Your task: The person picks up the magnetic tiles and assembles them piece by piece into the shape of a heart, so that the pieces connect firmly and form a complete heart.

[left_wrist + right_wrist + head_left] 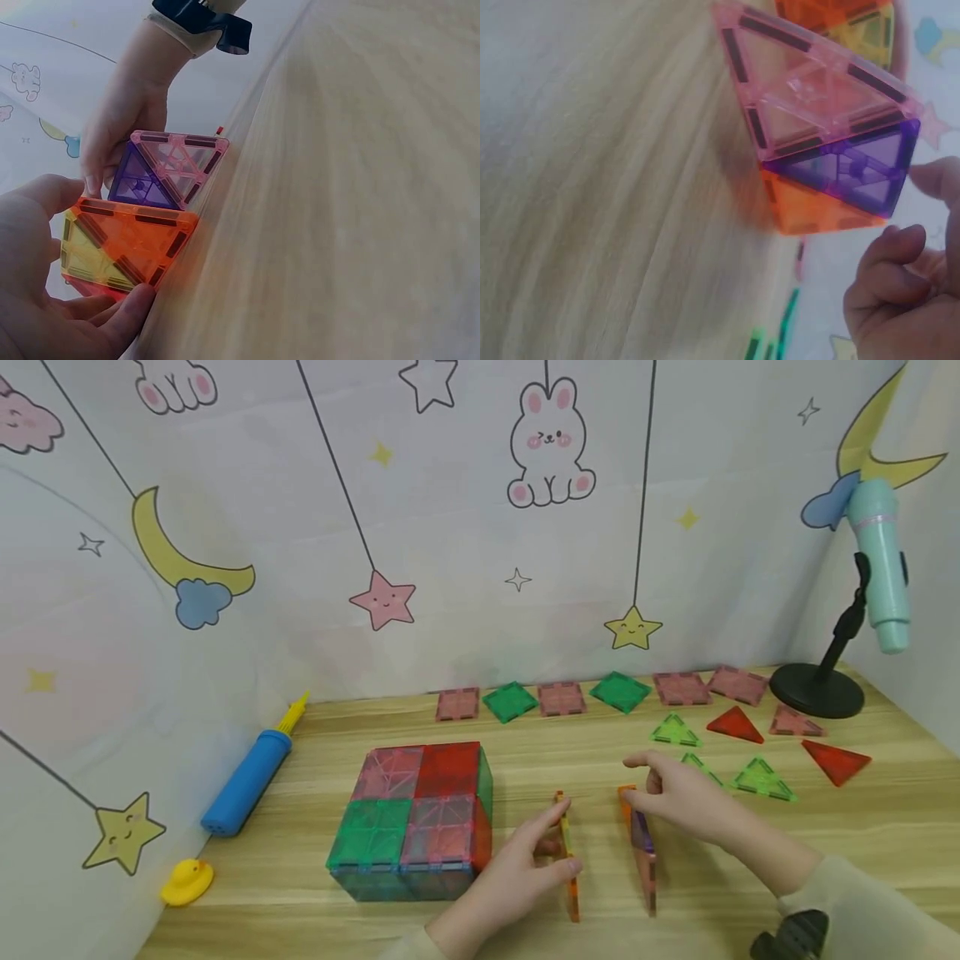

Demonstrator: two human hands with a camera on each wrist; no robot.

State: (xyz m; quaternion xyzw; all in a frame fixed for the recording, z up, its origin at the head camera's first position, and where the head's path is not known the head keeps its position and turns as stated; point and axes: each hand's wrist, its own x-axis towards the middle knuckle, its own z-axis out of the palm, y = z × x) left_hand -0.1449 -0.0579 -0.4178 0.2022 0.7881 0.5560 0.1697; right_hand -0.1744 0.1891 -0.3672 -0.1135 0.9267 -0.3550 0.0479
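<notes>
Two hands [517, 868] [686, 802] hold two upright tile panels [567, 856] [641, 847].

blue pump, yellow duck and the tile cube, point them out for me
blue pump [247, 781], head view, on the middle of its barrel
yellow duck [183, 883], head view, on its body
tile cube [420, 802], head view, on its top face

orange-yellow tile panel [569, 860]: upright on edge | pink-purple tile panel [643, 852]: upright, parallel, just right
</notes>
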